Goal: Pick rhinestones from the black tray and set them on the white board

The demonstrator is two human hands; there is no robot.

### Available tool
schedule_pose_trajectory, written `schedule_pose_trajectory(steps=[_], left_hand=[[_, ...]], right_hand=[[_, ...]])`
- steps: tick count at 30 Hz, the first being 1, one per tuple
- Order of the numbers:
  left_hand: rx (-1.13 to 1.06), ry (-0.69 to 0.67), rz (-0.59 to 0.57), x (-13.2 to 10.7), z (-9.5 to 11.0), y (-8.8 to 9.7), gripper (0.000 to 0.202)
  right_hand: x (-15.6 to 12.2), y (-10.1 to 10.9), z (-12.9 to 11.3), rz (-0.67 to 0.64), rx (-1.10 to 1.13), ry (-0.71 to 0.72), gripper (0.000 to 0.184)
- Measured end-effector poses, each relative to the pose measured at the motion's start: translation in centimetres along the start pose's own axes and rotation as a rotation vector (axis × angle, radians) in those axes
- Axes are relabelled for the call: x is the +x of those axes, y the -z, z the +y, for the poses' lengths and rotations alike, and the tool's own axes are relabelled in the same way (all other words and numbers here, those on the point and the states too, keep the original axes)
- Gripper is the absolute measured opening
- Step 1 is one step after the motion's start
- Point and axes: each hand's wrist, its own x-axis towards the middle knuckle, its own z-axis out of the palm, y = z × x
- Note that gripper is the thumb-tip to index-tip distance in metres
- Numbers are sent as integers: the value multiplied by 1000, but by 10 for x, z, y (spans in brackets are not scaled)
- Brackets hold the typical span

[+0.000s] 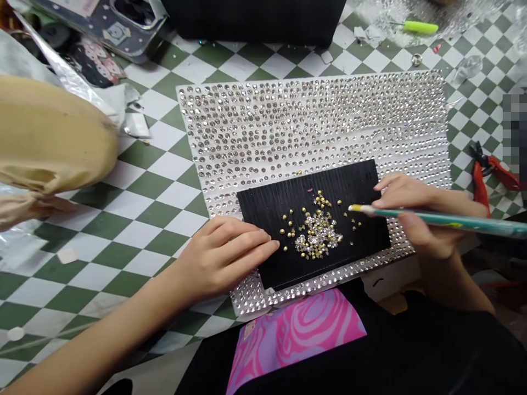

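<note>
A white sheet (313,118) covered in rows of small rhinestones lies on the green-and-white checkered table. On its near part rests a black ridged tray (349,181) with a loose pile of rhinestones (318,233). My left hand (224,255) lies on the tray's left end, fingers together and flat, holding nothing. My right hand (415,216) is closed on a teal picker pencil (453,220). The pencil's pale tip hovers just above the tray, to the right of the pile.
Red-handled pliers (483,175) lie at the right edge. A green tool (420,26) and a metal ring (416,59) sit at the back right. A phone case (111,24) lies back left, a tan rounded object (49,134) at left, a pink swirled packet (294,332) in front.
</note>
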Motion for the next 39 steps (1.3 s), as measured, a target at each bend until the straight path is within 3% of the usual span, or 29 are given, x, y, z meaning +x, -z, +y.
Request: schedule_pose_trajectory(steps=[3,6,13,18,30,35,39], left_hand=[[5,-10,-3,1,0,0,21],[9,-2,5,1,0,0,22],[-5,0,0,-1,0,-1,23],[3,-2,-3,2,0,1,22],[7,-22,-19,9,0,5,21],[-12,-33,-14,6,-1,3,21],[-21,-38,-17,5,-1,3,20]], right_hand=[[10,12,12,350,-76,40,26],[22,24,29,513,-167,50,16],[24,33,59,459,-222,-55,16],[23,34,58,472,-227,-94,15],[26,38,56,540,-253,13,17],[29,34,56,441,14,63,20],[26,32,56,220,255,-7,18]])
